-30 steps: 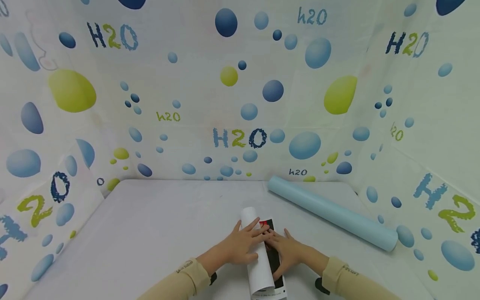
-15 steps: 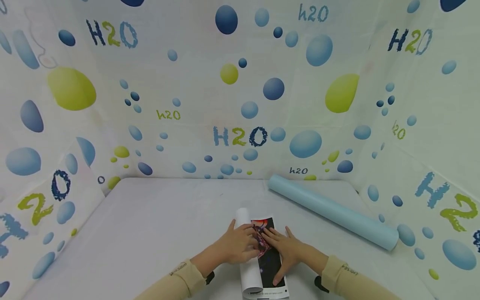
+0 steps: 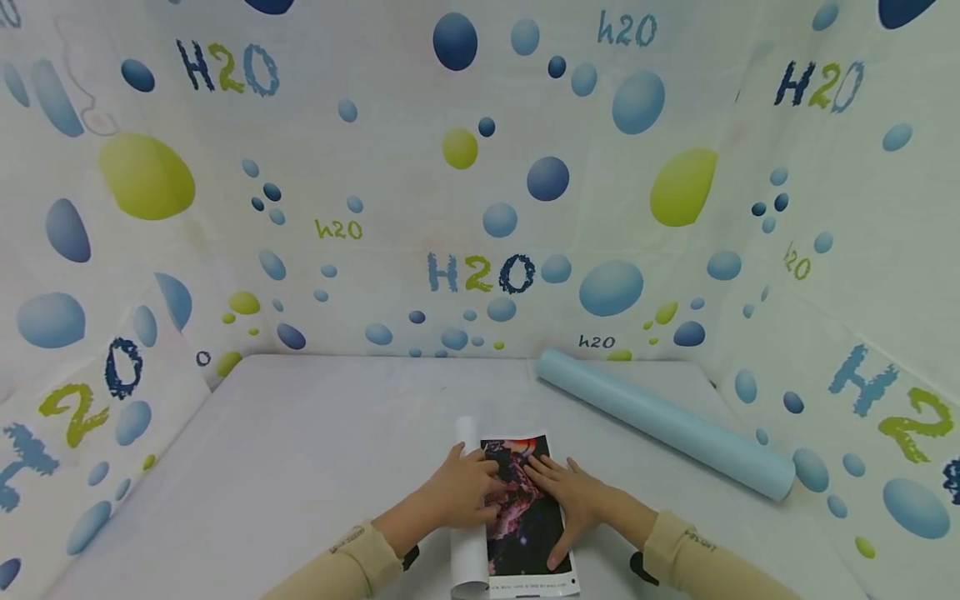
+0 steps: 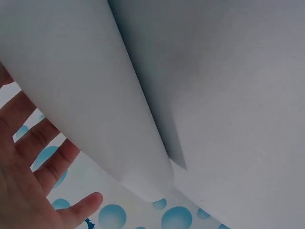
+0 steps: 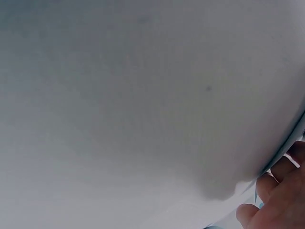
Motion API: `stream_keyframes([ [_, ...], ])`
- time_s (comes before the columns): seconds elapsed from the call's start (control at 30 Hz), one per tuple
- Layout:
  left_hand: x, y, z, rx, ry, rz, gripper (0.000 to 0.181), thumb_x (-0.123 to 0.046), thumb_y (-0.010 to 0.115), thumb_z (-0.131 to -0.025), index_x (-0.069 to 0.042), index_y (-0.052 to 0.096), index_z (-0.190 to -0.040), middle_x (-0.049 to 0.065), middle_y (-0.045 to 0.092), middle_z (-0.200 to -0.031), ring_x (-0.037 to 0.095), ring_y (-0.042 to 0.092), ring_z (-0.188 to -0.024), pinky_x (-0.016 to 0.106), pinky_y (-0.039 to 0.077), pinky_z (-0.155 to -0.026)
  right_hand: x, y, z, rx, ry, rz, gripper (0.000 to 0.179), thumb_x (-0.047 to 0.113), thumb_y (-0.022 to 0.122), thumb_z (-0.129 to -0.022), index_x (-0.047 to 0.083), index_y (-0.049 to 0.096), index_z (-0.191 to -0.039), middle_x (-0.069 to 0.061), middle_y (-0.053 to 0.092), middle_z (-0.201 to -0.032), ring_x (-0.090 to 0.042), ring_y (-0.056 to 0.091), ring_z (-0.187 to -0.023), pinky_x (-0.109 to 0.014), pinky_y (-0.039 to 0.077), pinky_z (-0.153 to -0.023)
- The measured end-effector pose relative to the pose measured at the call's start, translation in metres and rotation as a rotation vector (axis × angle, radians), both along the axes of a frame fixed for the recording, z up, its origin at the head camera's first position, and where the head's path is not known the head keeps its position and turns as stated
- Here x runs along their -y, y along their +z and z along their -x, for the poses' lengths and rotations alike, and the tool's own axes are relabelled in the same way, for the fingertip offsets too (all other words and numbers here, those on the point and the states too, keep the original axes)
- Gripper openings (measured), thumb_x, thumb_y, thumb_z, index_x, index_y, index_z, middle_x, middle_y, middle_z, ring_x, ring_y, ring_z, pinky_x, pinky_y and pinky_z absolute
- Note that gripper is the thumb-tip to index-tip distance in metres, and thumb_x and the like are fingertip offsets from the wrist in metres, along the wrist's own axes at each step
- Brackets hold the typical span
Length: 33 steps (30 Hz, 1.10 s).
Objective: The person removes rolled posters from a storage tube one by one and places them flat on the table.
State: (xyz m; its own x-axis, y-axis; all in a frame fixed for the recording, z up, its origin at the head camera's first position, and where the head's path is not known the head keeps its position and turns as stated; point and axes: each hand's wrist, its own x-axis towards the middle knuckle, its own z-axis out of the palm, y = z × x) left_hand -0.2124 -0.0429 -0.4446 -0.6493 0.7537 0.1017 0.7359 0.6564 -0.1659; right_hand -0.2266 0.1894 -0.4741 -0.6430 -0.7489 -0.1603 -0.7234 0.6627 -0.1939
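A partly unrolled poster (image 3: 521,525) lies on the table in the head view. Its open part shows a dark picture with pink and red shapes and a white lower border. Along its left side runs the still-coiled white roll (image 3: 469,558), which also fills the left part of the left wrist view. My left hand (image 3: 459,492) grips over this roll, its fingers bent across to the picture side. Spread fingers of my right hand (image 3: 577,500) press the right edge of the picture, thumb toward the lower border. In the right wrist view that hand (image 5: 281,200) appears only at the lower right corner.
A long pale blue roll (image 3: 663,425) lies slantwise on the white-covered table (image 3: 337,450) at the right. Behind and on both sides hangs a white curtain (image 3: 397,167) printed with blue and green bubbles and H2O lettering.
My left hand has moved left with the coiled part, and its fingers have bent more. Much more of the dark picture shows. The right hand has stayed nearly in place.
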Motion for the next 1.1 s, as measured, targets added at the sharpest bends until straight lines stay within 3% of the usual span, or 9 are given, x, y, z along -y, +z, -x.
stream_keyframes([
  [0.17,0.010,-0.003,-0.001,-0.072,0.039,0.048,0.034,-0.052,0.053,-0.073,-0.025,0.061,-0.054,-0.007,0.056,-0.088,0.014,0.047,-0.080,0.039,0.040,-0.068,-0.005,0.001,0.000,0.022,-0.001,0.017,0.119,0.070,0.061,-0.047,0.007,0.015,-0.136,-0.012,0.011,-0.141,-0.034,0.010,-0.126,-0.059,0.010,-0.092],
  [0.37,0.024,-0.006,-0.006,-0.008,0.074,0.058,0.034,-0.049,0.062,-0.067,-0.024,0.052,-0.046,-0.010,0.057,-0.082,0.011,0.044,-0.071,0.035,0.038,-0.063,-0.012,0.000,0.001,0.032,-0.011,0.006,0.120,0.071,0.060,-0.046,0.007,0.015,-0.136,-0.013,0.010,-0.141,-0.034,0.009,-0.126,-0.061,0.007,-0.091],
  [0.57,0.043,-0.013,-0.005,0.084,0.157,0.004,0.031,-0.043,0.070,-0.061,-0.023,0.049,-0.050,-0.011,0.046,-0.066,0.009,0.042,-0.064,0.032,0.032,-0.055,-0.016,0.000,0.003,0.022,-0.023,-0.014,0.121,0.073,0.058,-0.045,0.008,0.015,-0.136,-0.011,0.010,-0.141,-0.032,0.009,-0.126,-0.060,0.006,-0.092],
  [0.77,0.059,-0.015,-0.005,0.070,0.200,-0.029,0.028,-0.039,0.072,-0.057,-0.023,0.050,-0.055,-0.010,0.052,-0.076,0.011,0.046,-0.070,0.035,0.034,-0.058,-0.020,0.003,0.002,0.014,-0.039,-0.019,0.121,0.072,0.060,-0.043,0.007,0.017,-0.136,-0.011,0.013,-0.140,-0.032,0.011,-0.126,-0.062,0.007,-0.090],
  [0.87,0.066,-0.011,-0.007,0.076,0.229,-0.033,0.026,-0.039,0.074,-0.055,-0.022,0.058,-0.066,-0.009,0.051,-0.075,0.013,0.044,-0.071,0.038,0.035,-0.060,-0.021,0.005,0.002,0.010,-0.040,-0.022,0.121,0.072,0.060,-0.043,0.007,0.017,-0.136,-0.011,0.013,-0.140,-0.032,0.011,-0.126,-0.063,0.007,-0.089],
  [0.93,0.070,-0.006,-0.009,0.083,0.265,-0.026,0.035,-0.041,0.075,-0.052,-0.020,0.063,-0.077,-0.007,0.054,-0.078,0.015,0.043,-0.076,0.040,0.036,-0.062,-0.021,0.006,0.003,0.008,-0.039,-0.027,0.121,0.072,0.060,-0.043,0.007,0.017,-0.136,-0.010,0.013,-0.140,-0.032,0.011,-0.126,-0.063,0.008,-0.090],
  [1.1,0.081,0.008,-0.015,0.112,0.410,0.044,0.059,-0.051,0.075,-0.047,-0.019,0.065,-0.095,-0.001,0.060,-0.089,0.022,0.043,-0.088,0.048,0.037,-0.069,-0.025,0.005,0.005,0.012,-0.044,-0.033,0.122,0.072,0.061,-0.042,0.008,0.016,-0.136,-0.010,0.013,-0.141,-0.031,0.011,-0.126,-0.062,0.008,-0.090],
])
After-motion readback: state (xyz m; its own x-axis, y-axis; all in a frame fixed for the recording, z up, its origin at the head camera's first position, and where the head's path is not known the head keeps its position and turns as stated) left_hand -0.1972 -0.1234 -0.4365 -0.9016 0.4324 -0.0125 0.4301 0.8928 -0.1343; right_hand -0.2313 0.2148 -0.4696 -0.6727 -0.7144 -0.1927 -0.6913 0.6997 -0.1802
